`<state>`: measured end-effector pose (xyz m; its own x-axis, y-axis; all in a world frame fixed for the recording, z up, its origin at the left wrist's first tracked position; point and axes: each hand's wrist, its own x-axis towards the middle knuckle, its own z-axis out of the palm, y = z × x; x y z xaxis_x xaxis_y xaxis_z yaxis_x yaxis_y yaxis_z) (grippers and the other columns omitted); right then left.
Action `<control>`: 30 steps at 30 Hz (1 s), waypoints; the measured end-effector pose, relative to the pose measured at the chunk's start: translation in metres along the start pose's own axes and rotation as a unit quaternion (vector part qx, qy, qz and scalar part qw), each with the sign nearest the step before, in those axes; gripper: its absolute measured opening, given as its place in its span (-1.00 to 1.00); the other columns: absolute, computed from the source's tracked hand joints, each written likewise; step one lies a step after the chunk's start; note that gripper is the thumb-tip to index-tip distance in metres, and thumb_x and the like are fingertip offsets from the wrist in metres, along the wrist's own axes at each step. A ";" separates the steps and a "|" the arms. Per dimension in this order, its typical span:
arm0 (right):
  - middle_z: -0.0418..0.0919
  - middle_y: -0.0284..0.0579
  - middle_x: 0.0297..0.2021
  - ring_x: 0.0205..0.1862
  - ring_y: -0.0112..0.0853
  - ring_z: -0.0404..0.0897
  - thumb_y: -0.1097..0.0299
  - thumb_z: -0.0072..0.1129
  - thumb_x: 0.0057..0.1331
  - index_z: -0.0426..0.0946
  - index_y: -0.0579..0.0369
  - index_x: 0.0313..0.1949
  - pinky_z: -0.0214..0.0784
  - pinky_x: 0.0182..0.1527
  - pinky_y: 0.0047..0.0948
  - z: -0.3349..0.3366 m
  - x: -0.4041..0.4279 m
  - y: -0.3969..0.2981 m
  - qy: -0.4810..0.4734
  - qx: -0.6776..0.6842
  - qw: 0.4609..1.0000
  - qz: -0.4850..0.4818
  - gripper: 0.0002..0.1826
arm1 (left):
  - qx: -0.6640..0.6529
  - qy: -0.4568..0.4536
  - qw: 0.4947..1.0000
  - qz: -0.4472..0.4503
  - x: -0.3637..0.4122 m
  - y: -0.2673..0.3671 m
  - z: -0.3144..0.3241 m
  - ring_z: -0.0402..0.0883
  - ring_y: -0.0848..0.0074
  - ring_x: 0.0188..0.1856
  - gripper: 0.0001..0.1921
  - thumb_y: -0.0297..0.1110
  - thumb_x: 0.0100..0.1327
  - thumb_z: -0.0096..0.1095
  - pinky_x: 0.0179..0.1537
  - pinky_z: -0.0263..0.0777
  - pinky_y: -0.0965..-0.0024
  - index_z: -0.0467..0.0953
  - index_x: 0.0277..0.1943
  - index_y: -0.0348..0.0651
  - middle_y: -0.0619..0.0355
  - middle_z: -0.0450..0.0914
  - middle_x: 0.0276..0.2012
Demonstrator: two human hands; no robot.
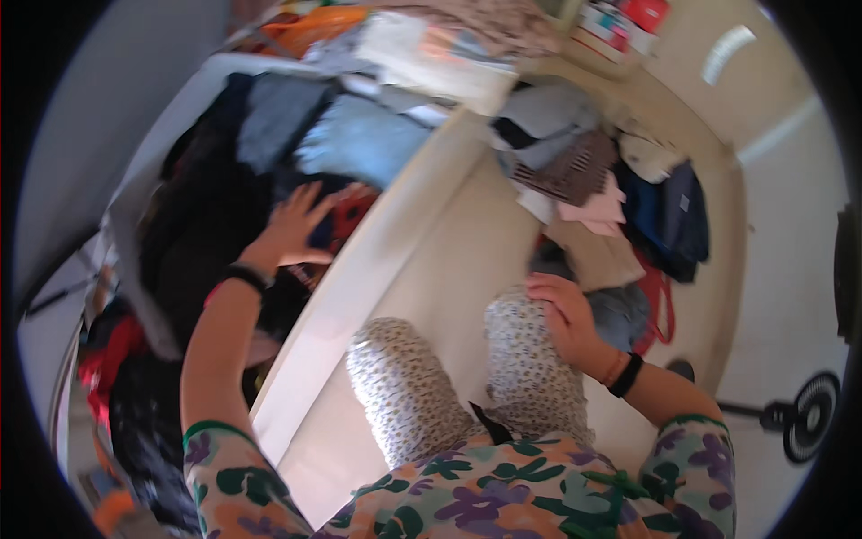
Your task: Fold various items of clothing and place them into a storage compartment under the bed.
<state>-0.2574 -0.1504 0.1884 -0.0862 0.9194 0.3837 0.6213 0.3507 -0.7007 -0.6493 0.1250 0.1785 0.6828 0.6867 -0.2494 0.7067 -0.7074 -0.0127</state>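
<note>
My left hand (293,226), fingers spread, rests on or just over dark and red patterned clothes (350,212) in a large open container with pale edges (343,290). Nothing shows in its grip. Above it in the picture lie folded light blue cloth (363,138) and grey-blue cloth (283,118); black clothing (202,215) fills the side to its left. My right hand (566,316) lies on my knee in patterned trousers (532,357), fingers bent and seemingly empty. Close beside it is a pile of clothes, with a beige folded piece (592,252) and blue denim (619,313).
More garments are stacked at the right: grey (552,111), brown striped (572,165), pink (596,205) and navy (680,209). A red strap (667,310) hangs by them. A small black fan (811,418) stands far right. A glossy black bag (155,431) lies lower left.
</note>
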 end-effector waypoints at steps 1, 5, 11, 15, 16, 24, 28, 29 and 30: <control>0.54 -0.03 -0.08 0.04 -0.12 0.47 0.58 -0.09 0.18 0.50 0.17 -0.17 0.26 0.12 -0.26 -0.003 -0.002 0.001 -0.002 -0.002 1.000 -0.003 -0.76 | -0.027 -0.023 0.999 -0.004 0.005 -0.005 0.005 -0.23 -0.15 0.43 0.20 0.13 -0.23 0.50 0.31 -0.08 -0.19 -0.13 0.44 0.10 -0.21 -0.28 0.43; 0.54 -0.05 -0.06 0.04 -0.16 0.47 0.56 -0.07 0.18 0.50 0.15 -0.15 0.25 0.11 -0.26 -0.016 -0.009 -0.001 0.015 -0.010 1.000 0.020 -0.75 | 0.034 -0.180 0.983 -0.019 0.022 0.002 0.005 -0.43 -0.23 0.42 0.34 0.15 -0.34 0.55 0.19 0.03 -0.40 -0.27 0.45 0.08 -0.23 -0.49 0.42; 0.52 -0.08 -0.03 0.04 -0.19 0.46 0.53 -0.08 0.21 0.48 0.14 -0.13 0.22 0.09 -0.27 -0.023 -0.017 0.007 0.027 0.012 0.999 0.014 -0.75 | 0.115 -0.221 0.966 -0.070 0.051 0.018 0.032 -0.57 -0.14 0.43 0.36 0.15 -0.30 0.55 0.18 0.06 -0.39 -0.35 0.45 0.15 -0.14 -0.65 0.41; 0.52 -0.07 -0.04 0.04 -0.19 0.46 0.51 -0.09 0.23 0.48 0.13 -0.14 0.23 0.08 -0.26 -0.016 -0.016 0.014 0.026 0.013 1.000 0.006 -0.77 | 0.115 -0.207 0.968 -0.084 0.050 0.018 0.037 -0.55 -0.11 0.44 0.35 0.17 -0.31 0.55 0.17 0.12 -0.35 -0.33 0.45 0.18 -0.07 -0.64 0.42; 0.52 -0.07 -0.04 0.04 -0.19 0.46 0.51 -0.09 0.23 0.48 0.13 -0.14 0.23 0.08 -0.26 -0.016 -0.017 0.017 0.032 0.008 0.999 0.008 -0.77 | 0.118 -0.203 0.969 -0.078 0.054 0.031 0.025 -0.55 -0.11 0.44 0.35 0.17 -0.31 0.55 0.17 0.12 -0.35 -0.33 0.45 0.18 -0.07 -0.64 0.42; 0.49 -0.10 0.00 0.06 -0.19 0.43 0.47 -0.09 0.26 0.45 0.09 -0.07 0.19 0.12 -0.24 -0.003 -0.026 0.033 0.032 0.012 0.999 -0.019 -0.75 | -0.033 -0.081 0.994 -0.071 0.043 0.078 0.003 0.35 0.08 0.21 -0.62 -0.31 0.24 0.04 0.26 -0.07 -0.24 0.38 0.14 -0.03 -0.11 0.45 0.09; 0.49 -0.07 -0.01 0.03 -0.15 0.44 0.41 -0.08 0.28 0.43 0.12 -0.05 0.20 0.11 -0.26 0.007 -0.024 0.028 0.033 -0.004 0.999 -0.033 -0.74 | -0.018 -0.049 0.993 -0.110 0.025 0.077 0.024 0.48 -0.08 0.03 -0.69 -0.38 0.23 -0.06 0.20 0.08 -0.16 0.39 0.03 -0.20 -0.28 0.56 -0.16; 0.48 -0.04 -0.02 0.03 -0.14 0.43 0.38 -0.07 0.29 0.42 0.14 -0.04 0.20 0.10 -0.27 0.011 -0.024 0.025 0.034 -0.003 0.999 -0.010 -0.73 | -0.016 -0.046 0.992 -0.115 0.019 0.075 0.028 0.48 -0.08 0.03 -0.69 -0.38 0.23 -0.06 0.20 0.08 -0.16 0.39 0.03 -0.20 -0.28 0.56 -0.16; 0.48 0.00 -0.03 0.02 -0.12 0.43 0.35 -0.07 0.29 0.40 0.16 -0.02 0.20 0.10 -0.28 0.011 -0.026 0.025 0.039 -0.006 0.999 0.015 -0.71 | -0.068 -0.061 0.987 -0.134 0.020 0.080 0.025 0.46 -0.06 0.07 -0.58 -0.38 0.18 -0.02 0.21 0.11 -0.11 0.31 0.13 -0.22 -0.31 0.54 -0.11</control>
<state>-0.2484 -0.1632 0.1543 -0.0073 0.9126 0.4087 0.6313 0.3212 -0.7059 -0.5841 0.0782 0.1486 0.4464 0.8147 -0.3700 0.8828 -0.4685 0.0336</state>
